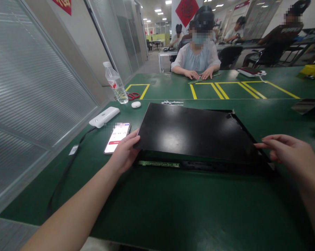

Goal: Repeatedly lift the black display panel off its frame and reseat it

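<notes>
A flat black display panel (178,132) is raised at its left side over a shallow black frame (209,166). A narrow green circuit board (159,164) shows along the frame's near edge. My left hand (127,150) grips the panel's left edge, thumb on top and the other fingers mostly hidden below. At the right edge, my right hand (288,150) has its fingers closed at the panel's near corner, a fingertip against the rim. The far right corner of the frame shows beyond the panel.
Left of the panel lie a lit phone (117,137), a white power bank (104,117) with a black strap (68,170), and a white earbud case (136,104). Behind stand a water bottle (115,83) and red-handled scissors (133,96). A co-worker (196,55) sits opposite.
</notes>
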`<control>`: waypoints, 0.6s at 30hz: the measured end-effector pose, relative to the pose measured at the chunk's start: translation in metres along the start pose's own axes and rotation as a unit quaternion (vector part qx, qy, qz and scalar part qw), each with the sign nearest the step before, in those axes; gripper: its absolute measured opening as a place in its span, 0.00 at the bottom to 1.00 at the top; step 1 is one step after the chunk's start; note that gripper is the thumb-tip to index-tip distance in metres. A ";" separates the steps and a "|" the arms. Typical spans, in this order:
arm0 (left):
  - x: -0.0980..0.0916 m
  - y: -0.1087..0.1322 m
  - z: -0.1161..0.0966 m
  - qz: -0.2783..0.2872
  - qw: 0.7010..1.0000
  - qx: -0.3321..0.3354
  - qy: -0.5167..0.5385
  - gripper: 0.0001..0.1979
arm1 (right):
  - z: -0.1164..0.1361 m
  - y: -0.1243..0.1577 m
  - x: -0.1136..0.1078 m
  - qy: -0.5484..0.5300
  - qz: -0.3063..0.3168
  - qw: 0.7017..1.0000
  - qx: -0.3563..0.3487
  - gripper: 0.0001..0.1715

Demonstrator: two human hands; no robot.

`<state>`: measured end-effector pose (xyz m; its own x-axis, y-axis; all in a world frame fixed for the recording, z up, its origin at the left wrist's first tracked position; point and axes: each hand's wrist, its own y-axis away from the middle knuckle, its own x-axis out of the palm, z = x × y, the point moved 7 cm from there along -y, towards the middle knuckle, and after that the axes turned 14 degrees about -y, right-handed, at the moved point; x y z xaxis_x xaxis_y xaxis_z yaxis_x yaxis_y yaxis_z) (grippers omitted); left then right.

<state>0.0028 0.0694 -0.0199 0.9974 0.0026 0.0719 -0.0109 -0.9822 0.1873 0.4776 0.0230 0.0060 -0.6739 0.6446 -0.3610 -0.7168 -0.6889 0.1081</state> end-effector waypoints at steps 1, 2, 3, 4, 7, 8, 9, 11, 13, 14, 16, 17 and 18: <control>0.000 0.000 0.000 -0.002 1.000 -0.003 0.002 0.21 | 0.001 0.002 0.000 0.006 -0.003 1.000 0.000 0.14; 0.001 0.000 0.000 -0.004 1.000 -0.004 0.003 0.21 | 0.002 0.002 -0.001 0.012 -0.005 1.000 -0.002 0.13; 0.001 0.000 0.000 -0.008 1.000 -0.005 0.004 0.21 | 0.002 0.002 -0.001 0.016 -0.006 1.000 -0.007 0.13; 0.002 0.000 0.000 -0.011 1.000 -0.005 0.004 0.22 | 0.002 0.002 -0.002 0.017 -0.006 1.000 -0.014 0.13; 0.004 0.000 0.000 -0.010 1.000 -0.005 -0.001 0.24 | -0.001 -0.003 -0.005 0.014 -0.005 0.999 -0.033 0.14; 0.004 0.000 0.001 -0.008 1.000 -0.006 -0.002 0.26 | -0.003 -0.005 -0.006 0.015 -0.006 0.999 -0.032 0.15; 0.005 0.000 0.002 -0.008 1.000 -0.008 -0.003 0.27 | -0.004 -0.006 -0.007 0.016 -0.007 0.999 -0.032 0.15; 0.004 -0.001 0.004 -0.013 1.000 -0.015 -0.003 0.28 | -0.006 -0.008 -0.008 0.023 -0.002 0.999 -0.035 0.15; 0.004 -0.001 0.005 -0.018 1.000 -0.021 -0.002 0.27 | -0.005 -0.007 -0.008 0.039 0.001 0.998 -0.041 0.14; 0.004 -0.001 0.006 -0.020 1.000 -0.022 -0.002 0.26 | -0.004 -0.007 -0.007 0.053 0.003 0.998 -0.045 0.13; 0.004 -0.002 0.006 -0.024 0.999 -0.023 -0.002 0.24 | -0.003 -0.007 -0.006 0.086 0.003 0.995 -0.049 0.11; 0.004 -0.002 0.006 -0.026 0.999 -0.023 -0.001 0.24 | -0.002 -0.007 -0.005 0.099 0.004 0.994 -0.050 0.10; 0.004 -0.002 0.006 -0.028 0.999 -0.022 -0.001 0.23 | -0.002 -0.007 -0.004 0.110 0.006 0.992 -0.053 0.09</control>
<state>0.0071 0.0699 -0.0257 0.9967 0.0576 0.0575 0.0426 -0.9712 0.2345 0.4863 0.0246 0.0049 -0.6188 0.5555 -0.5554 -0.6781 -0.7347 0.0207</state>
